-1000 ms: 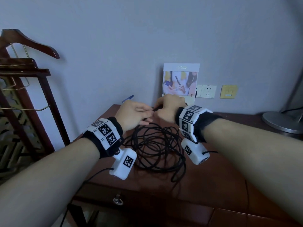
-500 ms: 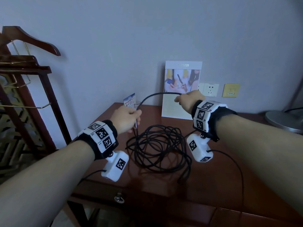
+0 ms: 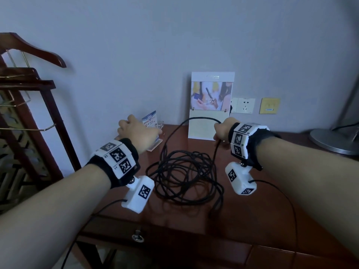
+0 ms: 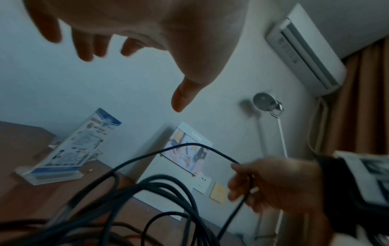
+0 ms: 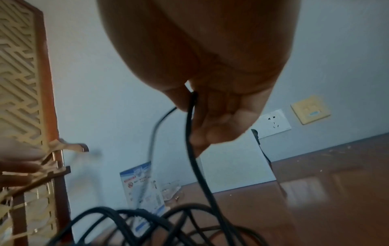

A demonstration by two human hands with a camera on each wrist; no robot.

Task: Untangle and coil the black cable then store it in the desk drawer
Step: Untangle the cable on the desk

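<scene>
A tangled black cable lies in a loose heap in the middle of the wooden desk. My right hand is raised above the desk's back part and grips a loop of the cable in its curled fingers; one strand arcs left from the fist and falls into the heap. My left hand hovers at the back left with fingers spread and straight, holding nothing. The drawer front with its metal knob is closed below the desk edge.
A small acrylic sign stand sits under my left hand. A white poster board leans on the wall by the sockets. A lamp base stands at the right. A wooden clothes rack stands left of the desk.
My left hand has let go of the cable and moved left and up, fingers now spread. My right hand keeps its grip, and the freed strand sags toward the heap.
</scene>
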